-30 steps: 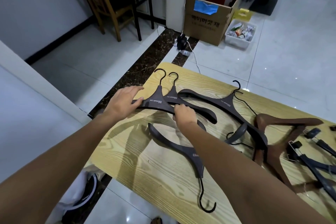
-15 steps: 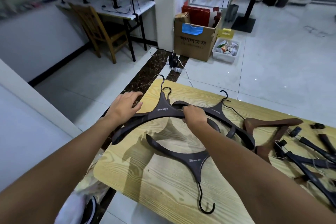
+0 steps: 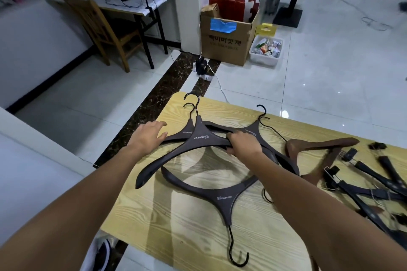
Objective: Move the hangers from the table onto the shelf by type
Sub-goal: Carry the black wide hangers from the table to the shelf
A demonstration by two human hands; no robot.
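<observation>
Two stacked matte brown hangers (image 3: 199, 138), right hand (image 3: 244, 145) curled round one, left hand (image 3: 147, 136) flat on other, woodgrain table (image 3: 187, 215)

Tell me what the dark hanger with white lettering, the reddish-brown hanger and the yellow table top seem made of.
Dark brown curved hanger with white lettering: painted wood or plastic, cannot tell; matte, smooth, no grain shows. Its thin black hook: probably metal wire. Reddish-brown hanger: likely stained wood, faint sheen. Yellow table top: wood or wood-look laminate; bold grain lines.
</observation>
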